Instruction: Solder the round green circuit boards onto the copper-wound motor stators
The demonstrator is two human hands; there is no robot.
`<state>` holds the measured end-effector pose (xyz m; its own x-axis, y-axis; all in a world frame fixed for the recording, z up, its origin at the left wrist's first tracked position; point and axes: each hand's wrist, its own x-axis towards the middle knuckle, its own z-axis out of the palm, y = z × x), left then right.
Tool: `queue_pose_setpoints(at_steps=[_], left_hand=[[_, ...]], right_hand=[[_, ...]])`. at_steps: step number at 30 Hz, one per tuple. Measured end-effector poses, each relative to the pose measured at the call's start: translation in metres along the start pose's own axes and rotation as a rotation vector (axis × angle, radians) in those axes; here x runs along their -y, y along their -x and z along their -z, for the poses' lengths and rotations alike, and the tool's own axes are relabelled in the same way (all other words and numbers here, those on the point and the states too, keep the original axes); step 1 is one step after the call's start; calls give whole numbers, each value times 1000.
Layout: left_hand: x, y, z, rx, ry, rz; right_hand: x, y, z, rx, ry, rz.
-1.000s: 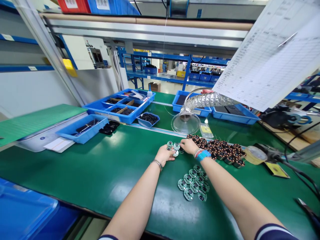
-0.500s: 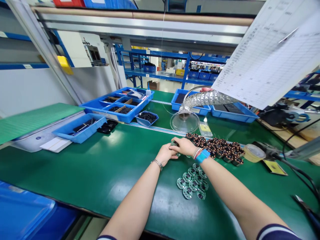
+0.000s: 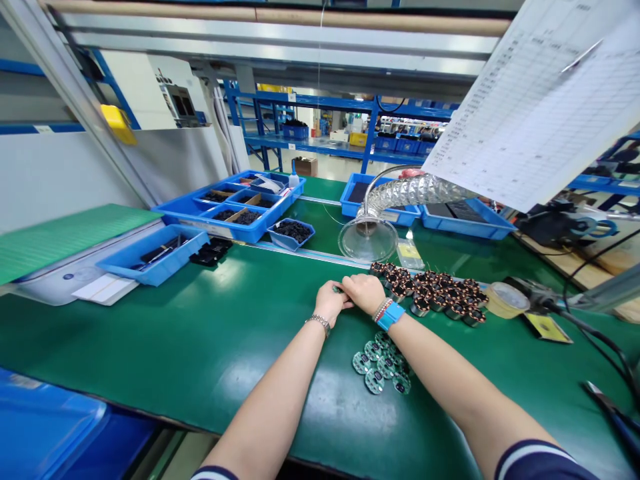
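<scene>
Small green circuit board (image 3: 337, 289), one, held up between my hands above the bench.
Mostly hidden by fingers, it sat at the fingertips of my left hand (image 3: 328, 304), which was closed on it; my right hand (image 3: 364, 293) curled over and touched the left, though whether it gripped the board too I could not tell; nearer me, beside my right forearm, lay a loose group of round green circuit boards with dark chips (image 3: 374, 382) on a glossy green tabletop (image 3: 200, 347); right of my right hand, clustered copper-wound ring-shaped coils (image 3: 445, 295), with a pale yellow tape roll (image 3: 507, 301) beside them; beyond my hands, a clear funnel-shaped hood (image 3: 367, 247) on a ribbed silver hose (image 3: 413, 191); farther left, a small blue plastic bin (image 3: 283, 241) containing black parts.
</scene>
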<state>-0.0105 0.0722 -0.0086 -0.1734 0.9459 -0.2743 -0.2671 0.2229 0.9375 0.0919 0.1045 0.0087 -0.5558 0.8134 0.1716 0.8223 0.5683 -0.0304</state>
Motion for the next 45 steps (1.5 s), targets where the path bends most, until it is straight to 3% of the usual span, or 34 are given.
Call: queue_pose_setpoints(at_steps=[4,8,12,17,25,33,38,45], left_hand=[[5,-6,3,-22,-37,-37],[9,-11,5,43,-94,-101],[11,-15,4,83,-123,-147],[14,-17,6,53,-234,-222],[3,-11,12,-56,-608,-514],[13,-1,6,77,-950,-708],[21,-3,-1,58,-1096,-736],[19,-12,-4,-23,-1155,-714]], right_hand=[[-11,-6,0,4,-19,-155],[-29,-12,2,73,-64,-267],[-39,-12,6,155,-130,-248],[-43,-7,14,151,-170,-226],[-44,0,23,147,-174,-187],[-38,31,20,282,-53,-177],[-34,40,13,293,-15,-211],[-48,34,16,299,2,-234]])
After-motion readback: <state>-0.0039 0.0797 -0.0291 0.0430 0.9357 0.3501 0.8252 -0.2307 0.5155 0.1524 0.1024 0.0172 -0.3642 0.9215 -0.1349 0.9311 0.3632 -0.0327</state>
